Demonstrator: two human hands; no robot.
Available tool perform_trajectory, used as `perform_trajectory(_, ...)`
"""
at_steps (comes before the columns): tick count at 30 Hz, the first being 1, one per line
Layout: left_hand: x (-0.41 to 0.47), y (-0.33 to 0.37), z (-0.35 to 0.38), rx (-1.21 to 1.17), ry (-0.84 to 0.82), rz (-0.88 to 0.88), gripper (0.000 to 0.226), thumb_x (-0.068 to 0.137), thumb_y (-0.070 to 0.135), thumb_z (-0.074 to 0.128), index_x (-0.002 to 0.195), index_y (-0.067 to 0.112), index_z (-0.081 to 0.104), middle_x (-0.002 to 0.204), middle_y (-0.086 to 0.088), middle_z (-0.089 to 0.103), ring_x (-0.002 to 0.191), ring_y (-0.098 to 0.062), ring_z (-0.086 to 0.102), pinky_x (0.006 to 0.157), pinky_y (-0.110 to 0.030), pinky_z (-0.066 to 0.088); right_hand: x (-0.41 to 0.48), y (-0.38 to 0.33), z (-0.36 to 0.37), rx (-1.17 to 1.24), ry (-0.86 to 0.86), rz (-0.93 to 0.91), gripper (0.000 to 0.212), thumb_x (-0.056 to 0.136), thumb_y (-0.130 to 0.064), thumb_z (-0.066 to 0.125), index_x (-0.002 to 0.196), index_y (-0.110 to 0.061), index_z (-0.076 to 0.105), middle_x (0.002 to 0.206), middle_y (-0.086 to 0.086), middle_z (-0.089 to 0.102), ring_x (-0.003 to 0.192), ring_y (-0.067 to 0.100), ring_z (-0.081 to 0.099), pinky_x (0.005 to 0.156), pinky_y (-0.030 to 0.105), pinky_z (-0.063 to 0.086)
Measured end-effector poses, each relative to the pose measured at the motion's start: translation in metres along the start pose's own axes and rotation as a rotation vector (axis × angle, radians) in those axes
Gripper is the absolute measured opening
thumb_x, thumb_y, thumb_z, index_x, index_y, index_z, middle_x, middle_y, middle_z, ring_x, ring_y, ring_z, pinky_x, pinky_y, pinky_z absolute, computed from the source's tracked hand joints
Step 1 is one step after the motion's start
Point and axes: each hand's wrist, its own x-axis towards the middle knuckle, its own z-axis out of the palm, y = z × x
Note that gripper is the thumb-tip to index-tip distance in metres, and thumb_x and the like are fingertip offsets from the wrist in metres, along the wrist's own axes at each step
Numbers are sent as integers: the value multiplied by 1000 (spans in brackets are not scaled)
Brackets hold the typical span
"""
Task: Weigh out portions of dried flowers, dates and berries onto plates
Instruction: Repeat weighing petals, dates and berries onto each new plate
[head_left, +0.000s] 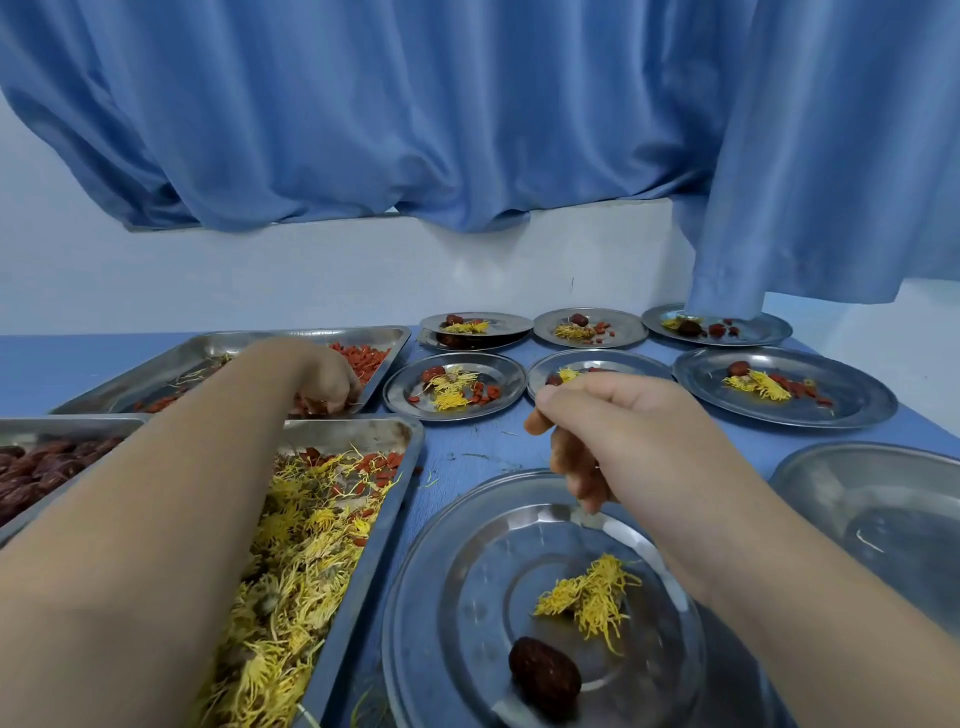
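Closest to me sits the plate (415, 597), its rim just beside the flower tray (363, 566) on the left, with only a thin strip of table (467, 447) between them. On the plate lie one date (544, 671) near the front and a clump of flowers (589, 597) right of centre, apart from each other. To the right, a bare plate (872, 499) leaves a narrow blue gap.

My right hand (613, 431) hangs over the plate's far rim, fingers curled downward, thumb against the forefinger. I cannot tell whether it pinches anything. The flowers and date lie below and nearer than its fingertips.

Left of the flower tray, the date tray (62, 427) shows at the frame edge, my left forearm crossing over both.

Beyond them is the berry tray (400, 338). My left hand (324, 382) is down in its near right corner, close to the tray wall, fingers curled round some berries (363, 358). More of them lie just past the knuckles.

The open table between the trays and the filled plates (454, 387) is the widest free room. Six such plates stand in two rows, nearly rim to rim, the back right one under the hem of the curtain (467, 104).
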Motion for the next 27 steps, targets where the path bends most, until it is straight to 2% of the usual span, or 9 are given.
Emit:
perform_trajectory(2,-1,-3,-1,-7,-7,-10,41,91,-4,48,117,25,59,109,-7,59,89,-21,56,87,-38,51,-1,0,0,-1,-1,2,27,89,-27,59,65,-20,71,50,-3,57,42,10,49,43,23,43)
perform_trajectory(4,1,-5,1,7,48,-13,43,91,-3,49,122,24,59,107,-1,54,84,-14,52,88,-35,48,-2,0,1,5,-2,3,27,88,-27,59,65,-20,71,51,-2,57,42,10,49,43,23,43)
perform_trajectory(6,3,-9,3,13,109,-8,34,90,-1,49,111,22,62,97,4,51,76,-11,47,78,-31,45,-2,0,0,1,0,-2,27,88,-27,59,66,-20,70,51,-2,58,42,10,49,44,23,43)
perform_trajectory(8,5,-13,4,-28,128,6,26,88,-1,50,97,18,65,98,-5,58,74,-18,51,67,-30,46,-1,0,-1,-3,10,-5,27,89,-27,59,65,-18,70,51,-2,57,43,11,49,44,23,43)
perform_trajectory(10,5,-17,4,-82,154,21,21,86,-1,55,92,16,66,97,-13,63,72,-24,54,61,-31,47,-1,-1,-1,-6,18,-3,28,89,-27,59,64,-18,70,50,-2,57,43,11,49,43,23,43)
perform_trajectory(14,3,-22,-2,-164,276,58,14,85,-2,59,87,11,65,92,-11,64,76,-23,65,54,-27,50,-1,0,-2,-9,26,-10,29,89,-26,59,63,-19,70,51,-2,58,43,11,49,44,24,43)
perform_trajectory(18,-1,-26,-6,-223,384,107,14,85,-1,61,85,13,64,89,-7,64,72,-21,65,53,-25,48,0,0,-3,-16,23,-23,28,89,-27,59,65,-18,70,51,-2,58,44,11,50,45,26,44)
perform_trajectory(21,-4,-26,-5,-168,469,148,22,85,2,63,79,23,65,87,5,62,74,-12,59,54,-21,41,0,0,-3,-26,20,-39,27,89,-27,58,66,-20,70,51,-3,58,45,10,50,46,26,44)
perform_trajectory(27,-6,-30,3,23,472,140,32,81,0,62,72,31,64,81,12,61,76,-3,54,59,-22,37,1,3,-5,-92,54,-69,26,89,-31,58,67,-25,70,50,-5,59,45,7,51,49,27,44)
